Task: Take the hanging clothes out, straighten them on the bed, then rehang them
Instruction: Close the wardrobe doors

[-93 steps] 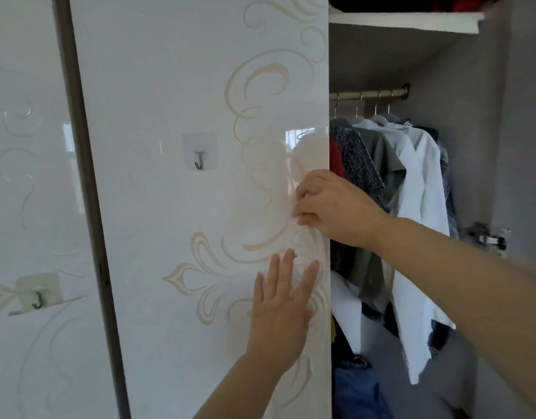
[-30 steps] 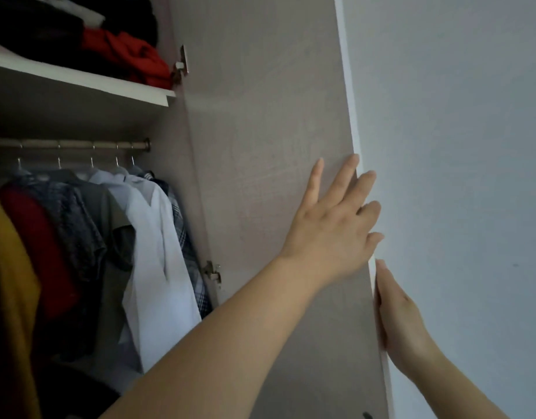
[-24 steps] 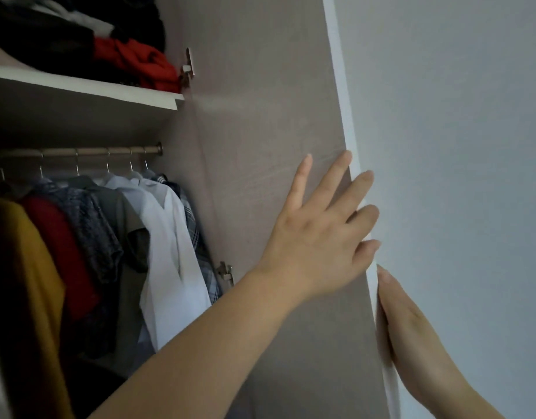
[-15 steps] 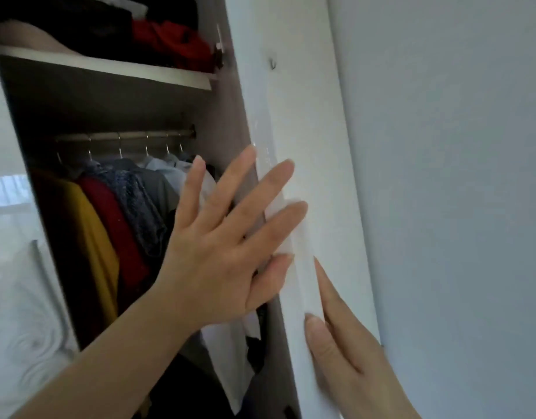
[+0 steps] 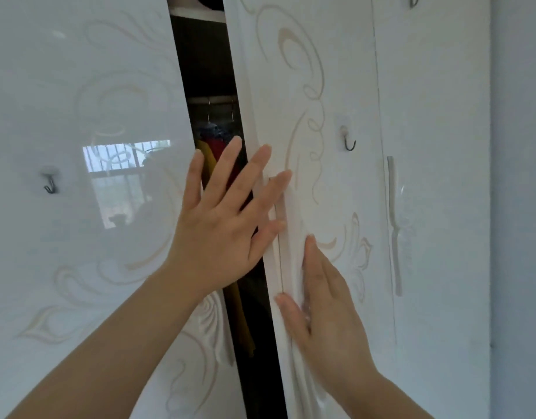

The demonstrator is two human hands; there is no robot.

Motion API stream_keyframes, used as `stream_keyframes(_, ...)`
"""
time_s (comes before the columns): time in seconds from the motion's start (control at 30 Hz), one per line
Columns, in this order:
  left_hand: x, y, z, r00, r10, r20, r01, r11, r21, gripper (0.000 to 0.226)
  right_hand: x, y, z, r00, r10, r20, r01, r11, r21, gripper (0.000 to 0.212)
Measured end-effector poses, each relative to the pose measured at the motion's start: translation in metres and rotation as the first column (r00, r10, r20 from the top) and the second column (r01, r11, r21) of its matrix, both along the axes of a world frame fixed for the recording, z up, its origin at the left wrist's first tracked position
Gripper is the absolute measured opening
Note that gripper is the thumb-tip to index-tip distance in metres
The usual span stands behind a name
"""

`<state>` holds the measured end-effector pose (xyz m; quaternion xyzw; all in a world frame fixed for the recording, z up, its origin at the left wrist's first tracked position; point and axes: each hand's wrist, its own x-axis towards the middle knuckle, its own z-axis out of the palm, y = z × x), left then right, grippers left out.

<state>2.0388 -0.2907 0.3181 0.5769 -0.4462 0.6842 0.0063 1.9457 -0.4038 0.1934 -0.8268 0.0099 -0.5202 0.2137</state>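
Hanging clothes [image 5: 213, 160] sit inside the wardrobe, seen only through a narrow dark gap between two glossy white doors: yellow garment [image 5: 242, 322], red one [image 5: 224, 148], dark patterned one [image 5: 214, 132] at top, hangers on a rail [image 5: 212, 100]. A shelf edge [image 5: 197, 12] shows above.

Left hand [image 5: 221, 225]: fingers straight and spread across the gap, tips on the right door [image 5: 321, 86] edge. Right hand [image 5: 324, 306]: flat, palm pressed on that door's face, thumb along its edge. Neither holds anything.

Left door [image 5: 79, 252] reflects a barred window [image 5: 126, 164]. One stick-on hook [image 5: 50, 184] on it, another hook [image 5: 350, 143] on the right door. A long handle [image 5: 393, 225] sits on the next door over.
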Motion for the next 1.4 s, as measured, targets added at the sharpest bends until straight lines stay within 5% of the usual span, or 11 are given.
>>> stream_keyframes(0.53, 0.109, 0.035, -0.012, 0.883, 0.426, -0.199, -0.405, 0.904, 0.140, 0.063, 0.137, 0.031, -0.001, 0.988, -0.130, -0.089, 0.126, 0.991, -0.048, 0.063)
stream_keyframes(0.9, 0.147, 0.026, -0.020, 0.949, 0.244, -0.200, -0.243, 0.970, 0.033, 0.056, 0.166, 0.021, -0.008, 0.966, -0.258, 0.030, 0.260, 0.955, -0.141, 0.055)
stream_keyframes(1.17, 0.134, 0.023, -0.025, 0.884, 0.308, -0.352, -0.293, 0.951, 0.096, 0.059, 0.156, 0.013, -0.009, 0.966, -0.142, -0.218, 0.091, 0.970, -0.225, 0.073)
stream_keyframes(1.4, 0.090, 0.027, -0.095, 0.604, 0.445, -0.662, -0.381, 0.890, 0.251, 0.075, 0.107, -0.004, -0.037, 0.792, -0.152, -0.592, -0.022, 0.961, -0.276, 0.075)
